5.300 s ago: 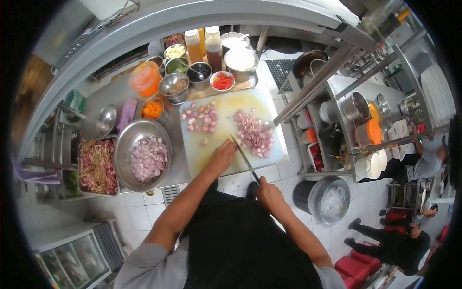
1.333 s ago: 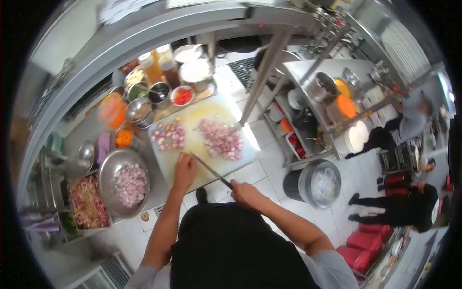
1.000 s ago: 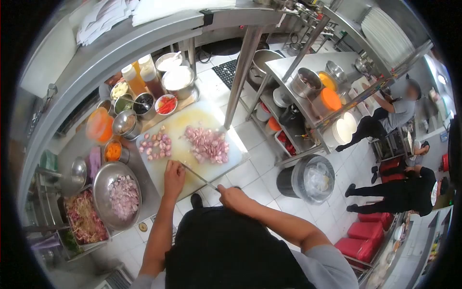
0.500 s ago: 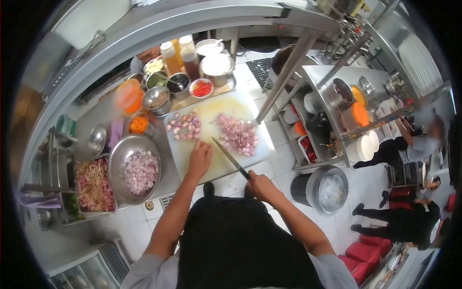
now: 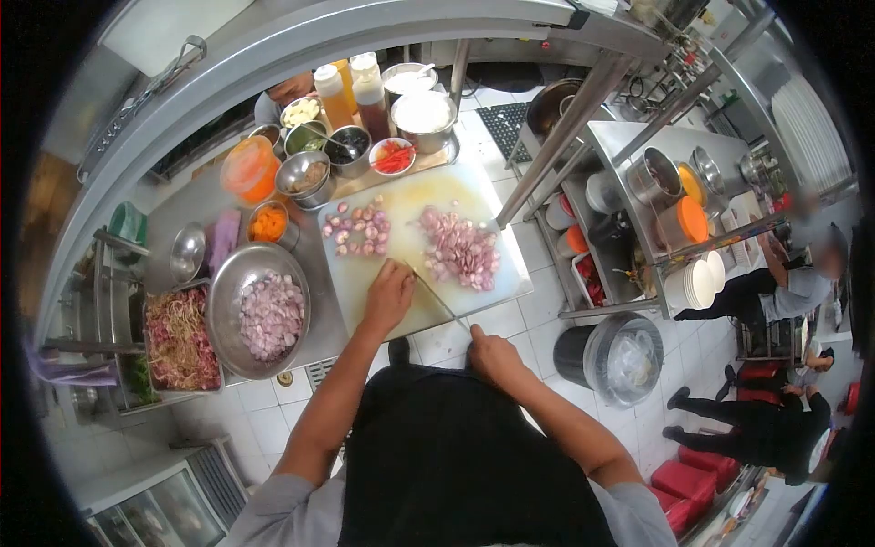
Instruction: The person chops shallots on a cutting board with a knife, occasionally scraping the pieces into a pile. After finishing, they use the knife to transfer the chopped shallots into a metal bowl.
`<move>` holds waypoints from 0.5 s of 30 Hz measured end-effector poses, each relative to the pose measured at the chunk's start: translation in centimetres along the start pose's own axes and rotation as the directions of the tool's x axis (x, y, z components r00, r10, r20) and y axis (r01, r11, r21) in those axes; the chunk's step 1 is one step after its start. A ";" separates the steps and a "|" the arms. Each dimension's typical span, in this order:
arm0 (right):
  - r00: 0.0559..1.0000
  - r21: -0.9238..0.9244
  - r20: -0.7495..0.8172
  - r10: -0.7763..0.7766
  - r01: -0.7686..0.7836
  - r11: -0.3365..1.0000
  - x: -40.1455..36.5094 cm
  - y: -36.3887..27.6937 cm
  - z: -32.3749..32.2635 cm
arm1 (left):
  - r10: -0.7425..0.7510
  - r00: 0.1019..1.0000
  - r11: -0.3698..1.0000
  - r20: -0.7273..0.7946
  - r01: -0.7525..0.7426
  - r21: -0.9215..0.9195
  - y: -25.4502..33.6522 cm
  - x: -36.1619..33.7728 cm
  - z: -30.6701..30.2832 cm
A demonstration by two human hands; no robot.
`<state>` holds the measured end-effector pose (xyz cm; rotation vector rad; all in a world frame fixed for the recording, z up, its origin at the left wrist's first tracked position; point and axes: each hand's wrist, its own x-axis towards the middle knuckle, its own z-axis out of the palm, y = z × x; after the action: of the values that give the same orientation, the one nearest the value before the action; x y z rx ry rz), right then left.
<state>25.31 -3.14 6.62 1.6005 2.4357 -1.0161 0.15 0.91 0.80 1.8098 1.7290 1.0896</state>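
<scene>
My right hand (image 5: 499, 354) is wrapped around the handle of a kitchen knife (image 5: 439, 299). Its blade points up and left across the near part of a white cutting board (image 5: 365, 264). Beside the blade's tip, the curled fingers of my left hand (image 5: 390, 292) are pressed together low over the board; what they pinch is hidden. Whole peeled shallots (image 5: 360, 228) lie loosely grouped at the board's left, above my left hand. On the right side spreads a heap of sliced shallots (image 5: 460, 248), apart from the knife.
Left of the board stands a large steel bowl (image 5: 219, 314) holding shallot pieces, with a tray of unpeeled shallots (image 5: 182, 337) beside it. Behind are a tub with an orange lid (image 5: 250, 170), sauce bottles (image 5: 330, 96) and sliced red chillies (image 5: 393, 158). A steel post (image 5: 556, 150) rises at right.
The knife has turned edge-on, its tip now close beside my left hand. My left hand has shifted slightly right. The whole view has moved a little.
</scene>
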 end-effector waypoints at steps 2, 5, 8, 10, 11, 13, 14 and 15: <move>1.000 0.012 -0.019 -0.022 0.022 1.000 0.6 0.8 1.0 | -0.013 1.000 1.000 0.008 0.012 0.018 -0.4 0.0 0.3; 0.999 -0.003 0.016 0.045 -0.045 0.999 -0.2 -0.4 -0.7 | -0.037 0.999 0.999 0.027 0.036 0.025 -0.6 0.1 0.3; 1.000 0.011 0.024 0.018 -0.018 1.000 -0.5 0.0 -0.5 | -0.049 0.998 0.999 0.029 0.049 0.012 -0.6 0.1 0.4; 1.000 0.061 0.021 -0.013 0.012 0.998 0.4 0.5 0.2 | -0.048 0.999 0.999 0.014 0.048 0.009 -0.3 0.1 0.5; 1.000 0.057 0.020 -0.021 0.020 0.998 0.6 0.9 0.2 | -0.052 0.999 0.999 0.005 0.052 -0.007 -0.2 0.2 0.5; 0.997 0.041 0.061 0.041 -0.043 0.998 -0.1 -0.5 -1.1 | -0.062 0.998 0.998 0.008 0.063 -0.019 -0.4 -0.1 0.2; 0.997 0.041 0.061 0.043 -0.045 0.998 -0.2 -0.5 -0.9 | -0.039 0.999 0.999 -0.002 0.039 -0.016 -0.4 -0.1 0.2; 0.998 0.053 0.039 0.042 -0.044 0.998 -0.3 -0.5 -0.6 | -0.016 1.000 1.000 -0.013 0.016 -0.014 -0.4 0.0 0.3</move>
<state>25.24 -3.16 7.42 1.6264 2.3587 -1.1041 0.15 1.07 0.36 1.7813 1.7360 1.1076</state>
